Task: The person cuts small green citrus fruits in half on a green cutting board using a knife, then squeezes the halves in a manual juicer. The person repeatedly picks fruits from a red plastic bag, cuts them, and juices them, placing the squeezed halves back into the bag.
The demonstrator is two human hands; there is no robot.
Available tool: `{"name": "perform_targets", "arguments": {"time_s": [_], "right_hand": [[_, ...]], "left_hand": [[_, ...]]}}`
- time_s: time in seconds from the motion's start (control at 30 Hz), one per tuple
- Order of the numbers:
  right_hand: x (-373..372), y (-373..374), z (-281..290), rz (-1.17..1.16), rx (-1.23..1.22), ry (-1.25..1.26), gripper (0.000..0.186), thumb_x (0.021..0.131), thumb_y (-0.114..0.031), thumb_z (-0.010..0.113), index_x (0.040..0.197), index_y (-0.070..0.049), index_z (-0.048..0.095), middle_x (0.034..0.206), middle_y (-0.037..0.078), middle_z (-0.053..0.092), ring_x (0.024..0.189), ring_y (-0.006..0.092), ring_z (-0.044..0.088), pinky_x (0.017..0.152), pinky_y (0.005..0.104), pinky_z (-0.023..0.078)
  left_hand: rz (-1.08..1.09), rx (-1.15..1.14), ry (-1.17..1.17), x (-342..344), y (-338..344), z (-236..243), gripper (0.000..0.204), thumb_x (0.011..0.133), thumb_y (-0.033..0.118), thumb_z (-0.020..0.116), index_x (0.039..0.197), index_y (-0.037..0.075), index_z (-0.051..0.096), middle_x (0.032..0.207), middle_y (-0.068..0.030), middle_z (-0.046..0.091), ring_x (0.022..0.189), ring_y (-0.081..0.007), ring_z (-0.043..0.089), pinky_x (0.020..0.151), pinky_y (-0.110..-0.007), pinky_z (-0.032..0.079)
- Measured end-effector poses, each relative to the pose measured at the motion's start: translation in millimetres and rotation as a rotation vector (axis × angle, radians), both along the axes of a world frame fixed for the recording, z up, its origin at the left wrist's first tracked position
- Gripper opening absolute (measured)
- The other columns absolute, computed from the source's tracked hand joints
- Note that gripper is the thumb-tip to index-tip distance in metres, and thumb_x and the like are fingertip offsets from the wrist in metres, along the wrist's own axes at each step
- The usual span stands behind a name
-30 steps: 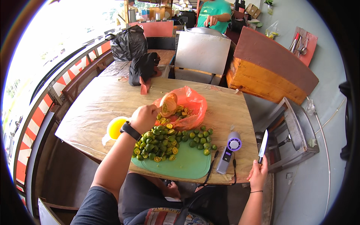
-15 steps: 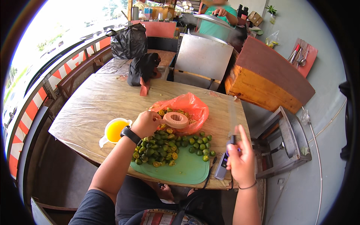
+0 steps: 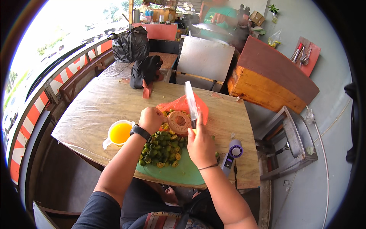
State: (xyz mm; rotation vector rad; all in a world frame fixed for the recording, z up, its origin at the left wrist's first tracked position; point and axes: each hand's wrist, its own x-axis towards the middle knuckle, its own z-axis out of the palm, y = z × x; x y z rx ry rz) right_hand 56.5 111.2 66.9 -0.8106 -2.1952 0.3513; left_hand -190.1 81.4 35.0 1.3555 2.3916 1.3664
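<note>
1. Pale wood-patterned table (image 3: pixel 95 103) fills the middle of the frame; a grey wall (image 3: pixel 331 114) runs down the right, and a person in a green shirt (image 3: pixel 223 17) stands at the top behind a pot lid (image 3: pixel 213 28).
2. At the centre, the left hand (image 3: pixel 151 119) is closed round the handle of a round, peach-coloured strainer (image 3: pixel 175 115), held over the near side of a red plastic bag (image 3: pixel 171 107) with cut fruit in it.
3. Just right of it, the right hand (image 3: pixel 201 147) grips a knife (image 3: pixel 190 98), its blade pointing to the top of the frame, in front of the bag.
4. Below centre, small green citrus fruits (image 3: pixel 162 147), some cut, are heaped on a green board (image 3: pixel 175 174).
5. Left of the heap stands a jug of orange liquid (image 3: pixel 121 132); a grey-purple handheld fan (image 3: pixel 235 149) is at lower right.
6. Whether strainer and bag touch, I cannot tell.
</note>
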Motion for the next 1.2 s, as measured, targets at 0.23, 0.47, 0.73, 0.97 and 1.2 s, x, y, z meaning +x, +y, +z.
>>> {"name": "perform_targets", "arguments": {"time_s": [0.23,0.47,0.73,0.97,1.2], "right_hand": [[2,7,-8,-0.051,0.061,-0.084,0.058,0.105,-0.02,0.058,0.153,0.009,0.042,0.099,0.025,0.073,0.086,0.0405,0.074,0.073,0.0484,0.062],[6,13,-15,-0.012,-0.092,-0.204,0.048,0.105,-0.02,0.056,0.144,0.008,0.052,0.105,0.028,0.072,0.091,0.0428,0.073,0.078,0.0502,0.061],[13,14,-13,-0.03,-0.185,-0.28,0.046,0.103,-0.019,0.06,0.14,0.008,0.056,0.104,0.027,0.073,0.094,0.0422,0.073,0.082,0.0499,0.061],[31,5,15,-0.007,-0.265,-0.203,0.041,0.101,-0.019,0.064,0.131,0.009,0.064,0.1,0.029,0.073,0.095,0.0436,0.073,0.084,0.0508,0.059],[116,11,49,-0.075,-0.196,0.174,0.04,0.101,-0.019,0.071,0.131,0.007,0.067,0.071,0.009,0.066,0.058,0.0225,0.061,0.057,0.0361,0.05]], "left_hand": [[0.035,0.029,0.002,8,1,9,0.015,0.084,0.015,0.074,0.085,0.001,0.08,0.078,-0.0206,0.075,0.073,-0.034,0.075,0.072,-0.04,0.059],[0.04,0.075,-0.048,5,-1,14,0.015,0.084,0.014,0.072,0.086,0.001,0.08,0.075,-0.0202,0.073,0.069,-0.033,0.073,0.069,-0.04,0.057],[0.04,0.074,-0.099,3,-7,19,0.017,0.086,0.015,0.074,0.088,0.001,0.081,0.075,-0.0171,0.075,0.069,-0.0278,0.073,0.068,-0.038,0.057],[0.095,0.065,-0.013,-8,-1,8,0.018,0.088,0.017,0.075,0.088,-0.001,0.079,0.073,-0.0117,0.075,0.063,-0.0196,0.072,0.064,-0.034,0.056],[0.211,0.023,-0.192,-19,-7,1,0.014,0.083,0.015,0.075,0.081,0.002,0.079,0.081,-0.0205,0.076,0.078,-0.0355,0.075,0.078,-0.043,0.06]]}}
